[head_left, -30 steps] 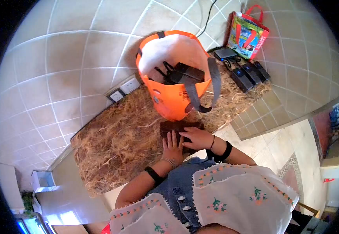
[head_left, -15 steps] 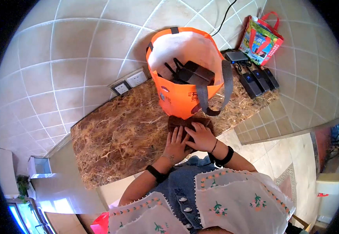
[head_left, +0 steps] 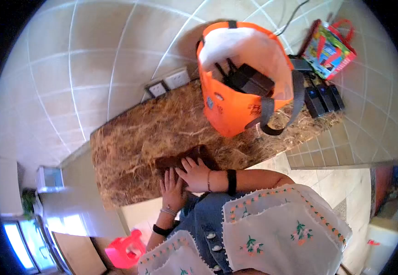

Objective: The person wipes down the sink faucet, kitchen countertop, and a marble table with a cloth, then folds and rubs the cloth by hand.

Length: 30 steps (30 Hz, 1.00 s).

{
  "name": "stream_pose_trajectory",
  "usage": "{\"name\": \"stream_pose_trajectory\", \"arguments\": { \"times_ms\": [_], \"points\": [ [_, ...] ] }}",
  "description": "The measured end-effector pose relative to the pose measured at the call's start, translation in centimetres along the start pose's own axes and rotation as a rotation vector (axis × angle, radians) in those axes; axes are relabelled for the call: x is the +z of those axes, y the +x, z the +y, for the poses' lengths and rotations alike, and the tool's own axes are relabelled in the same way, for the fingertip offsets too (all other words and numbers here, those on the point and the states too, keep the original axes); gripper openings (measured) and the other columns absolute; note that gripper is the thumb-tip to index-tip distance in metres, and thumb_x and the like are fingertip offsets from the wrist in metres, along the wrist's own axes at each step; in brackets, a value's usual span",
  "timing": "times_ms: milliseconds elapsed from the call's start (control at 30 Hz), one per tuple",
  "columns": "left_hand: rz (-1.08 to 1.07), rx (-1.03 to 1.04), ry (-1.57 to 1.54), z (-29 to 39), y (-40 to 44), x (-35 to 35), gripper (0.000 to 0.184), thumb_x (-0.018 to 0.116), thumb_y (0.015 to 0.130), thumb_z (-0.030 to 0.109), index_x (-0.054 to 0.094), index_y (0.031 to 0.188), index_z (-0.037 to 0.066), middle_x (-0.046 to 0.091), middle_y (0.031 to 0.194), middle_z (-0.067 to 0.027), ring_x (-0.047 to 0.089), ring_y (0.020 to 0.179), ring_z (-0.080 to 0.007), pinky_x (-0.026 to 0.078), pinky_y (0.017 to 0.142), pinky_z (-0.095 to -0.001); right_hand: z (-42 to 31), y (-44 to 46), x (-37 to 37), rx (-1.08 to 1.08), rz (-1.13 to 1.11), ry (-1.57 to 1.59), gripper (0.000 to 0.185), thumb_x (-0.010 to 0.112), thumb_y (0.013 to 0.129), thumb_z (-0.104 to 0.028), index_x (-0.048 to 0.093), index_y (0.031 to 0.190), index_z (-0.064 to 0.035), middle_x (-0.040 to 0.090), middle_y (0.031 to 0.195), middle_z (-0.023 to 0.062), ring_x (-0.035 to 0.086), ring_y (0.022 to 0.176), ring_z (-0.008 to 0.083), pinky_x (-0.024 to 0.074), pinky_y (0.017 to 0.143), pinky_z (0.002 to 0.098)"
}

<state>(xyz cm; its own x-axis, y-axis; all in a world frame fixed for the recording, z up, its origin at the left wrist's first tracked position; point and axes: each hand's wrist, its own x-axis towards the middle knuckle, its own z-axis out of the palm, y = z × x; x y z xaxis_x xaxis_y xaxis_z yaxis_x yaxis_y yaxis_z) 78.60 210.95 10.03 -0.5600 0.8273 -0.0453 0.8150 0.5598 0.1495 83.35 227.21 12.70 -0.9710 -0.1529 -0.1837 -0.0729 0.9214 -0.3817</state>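
A dark brown cloth (head_left: 171, 162) lies on the brown veined surface (head_left: 135, 133), near the edge on the person's side. Both hands are on it. The left hand (head_left: 172, 191) is laid flat, palm down, its fingers stretched out and pointing to twelve o'clock, their tips on the cloth. The right hand (head_left: 194, 174) also lies flat, fingers spread and pointing to about eleven o'clock, its thumb just beside the fingers of the left; whether the two touch is hard to tell. Neither is curled round anything. Each wrist wears a thin bracelet and a black band.

Taking the cloth as the centre of the dial, an orange bag (head_left: 228, 110) stands at one o'clock, apart from the hands. Its top gapes, showing a white lining and black boxes (head_left: 254, 81) inside, and a grey handle (head_left: 295, 103) hangs down over its side at four o'clock. Farther off, at two o'clock, three black devices (head_left: 315, 103) lie side by side on the surface, with small blue patches on their tops. Just behind them is a smaller bag (head_left: 329, 52) with red handles. Sockets (head_left: 177, 79) sit on the tiled wall between eleven and twelve o'clock. A pink object (head_left: 125, 251) shows at seven o'clock, beyond the surface.
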Motion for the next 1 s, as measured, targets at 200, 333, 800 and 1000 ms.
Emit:
{"name": "stream_pose_trajectory", "arguments": {
  "times_ms": [200,333,800,1000],
  "points": [
    [0.045,-0.122,0.032,1.2,0.5,1.2,0.071,0.058,0.073,0.04,0.036,0.132,0.006,0.013,0.143,-0.0225,0.011,0.132,-0.0389,0.01,0.104,-0.0553,1.2,0.3,-0.5,-0.135,0.072,0.022,0.066,0.059,0.071,-0.032,0.038,0.127,-0.0018,0.036,0.129,0.024,0.032,0.123,0.0364,0.0323,0.095,0.0499],
    [0.056,-0.038,-0.008,3.8,2.5,1.3,0.078,0.059,0.072,0.048,0.033,0.133,0.006,0.015,0.142,-0.024,0.012,0.132,-0.0405,0.009,0.103,-0.0571,4.8,-2.3,-1.2,-0.212,0.207,0.115,0.06,0.061,0.076,-0.034,0.042,0.122,0.0008,0.043,0.122,0.0265,0.042,0.114,0.0388,0.0356,0.097,0.0407],
    [0.124,0.281,-0.167,6.9,7.3,2.7,0.065,0.055,0.075,0.043,0.04,0.13,0.012,0.018,0.143,-0.0163,0.013,0.133,-0.0332,0.012,0.103,-0.0561,6.5,-7.0,-1.3,0.218,0.128,-0.061,0.069,0.059,0.079,-0.035,0.03,0.133,-0.0032,0.027,0.133,0.0317,0.027,0.123,0.0457,0.0279,0.101,0.0467],
    [0.169,0.27,-0.2,3.6,6.1,2.3,0.059,0.056,0.074,0.035,0.044,0.127,0.013,0.02,0.144,-0.0126,0.015,0.134,-0.0294,0.01,0.104,-0.0552,4.1,-4.8,-0.1,0.271,0.087,-0.137,0.076,0.055,0.08,-0.043,0.021,0.136,-0.0047,0.017,0.137,0.0313,0.02,0.127,0.0446,0.0242,0.098,0.0556]
  ]
}}
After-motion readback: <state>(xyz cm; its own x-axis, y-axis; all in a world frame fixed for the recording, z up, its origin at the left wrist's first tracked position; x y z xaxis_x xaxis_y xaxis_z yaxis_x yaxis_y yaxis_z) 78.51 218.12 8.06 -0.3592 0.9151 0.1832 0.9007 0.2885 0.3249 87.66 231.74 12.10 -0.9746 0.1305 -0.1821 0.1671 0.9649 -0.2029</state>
